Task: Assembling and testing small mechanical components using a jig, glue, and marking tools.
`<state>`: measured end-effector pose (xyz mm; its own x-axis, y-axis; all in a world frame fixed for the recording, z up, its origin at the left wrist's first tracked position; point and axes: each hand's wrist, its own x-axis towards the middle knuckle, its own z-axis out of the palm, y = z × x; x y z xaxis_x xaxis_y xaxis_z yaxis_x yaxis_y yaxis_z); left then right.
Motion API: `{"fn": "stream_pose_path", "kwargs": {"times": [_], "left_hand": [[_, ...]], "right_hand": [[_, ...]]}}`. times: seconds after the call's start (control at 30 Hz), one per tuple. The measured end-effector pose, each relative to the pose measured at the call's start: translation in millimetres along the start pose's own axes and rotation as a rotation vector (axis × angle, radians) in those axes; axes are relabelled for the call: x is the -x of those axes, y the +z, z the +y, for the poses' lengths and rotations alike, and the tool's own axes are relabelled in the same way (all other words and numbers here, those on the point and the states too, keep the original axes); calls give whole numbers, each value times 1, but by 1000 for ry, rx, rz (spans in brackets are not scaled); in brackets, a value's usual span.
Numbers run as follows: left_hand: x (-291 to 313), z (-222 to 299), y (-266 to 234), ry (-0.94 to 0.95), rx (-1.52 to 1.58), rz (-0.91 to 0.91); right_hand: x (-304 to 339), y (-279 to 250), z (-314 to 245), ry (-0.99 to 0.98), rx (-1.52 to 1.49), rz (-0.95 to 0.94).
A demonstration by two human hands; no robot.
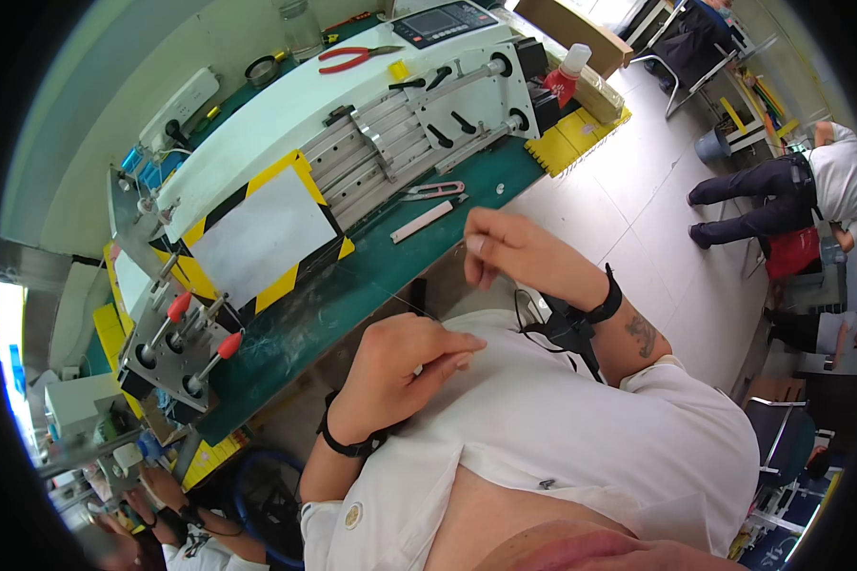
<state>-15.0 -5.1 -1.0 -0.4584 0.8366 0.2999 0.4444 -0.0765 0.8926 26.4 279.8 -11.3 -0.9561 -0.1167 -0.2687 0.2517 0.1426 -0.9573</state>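
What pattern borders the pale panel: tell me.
The border has yellow and black stripes; see the head view.

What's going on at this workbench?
A person sits or stands at a green bench. Their left hand and right hand hover before their body, fingers bent; whether either pinches something thin, I can't tell. On the bench stands a white machine with metal rails; red-handled pliers lie on top.

Toward one o'clock I saw a brown cardboard box (581, 36); at two, a grey bucket (712, 146); between two and three, a co-worker (831, 190); at ten, a white power strip (179, 107).
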Motion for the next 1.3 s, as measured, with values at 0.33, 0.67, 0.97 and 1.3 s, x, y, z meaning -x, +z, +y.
{"fn": "stream_pose_path", "kwargs": {"times": [0.33, 0.67, 0.97, 1.3], "left_hand": [[9, 0, 28, -80, -151, -41], [15, -16, 24, -139, -126, 355], [6, -35, 10, -268, 164, 683], [-84, -33, 50, -288, 1032, 81]], "right_hand": [[-15, 36, -12, -27, -680, -300], [-106, 25, -53, -164, -571, -292], [-73, -4, -88, -281, -484, -309], [40, -42, -66, -243, -494, -133]]}}
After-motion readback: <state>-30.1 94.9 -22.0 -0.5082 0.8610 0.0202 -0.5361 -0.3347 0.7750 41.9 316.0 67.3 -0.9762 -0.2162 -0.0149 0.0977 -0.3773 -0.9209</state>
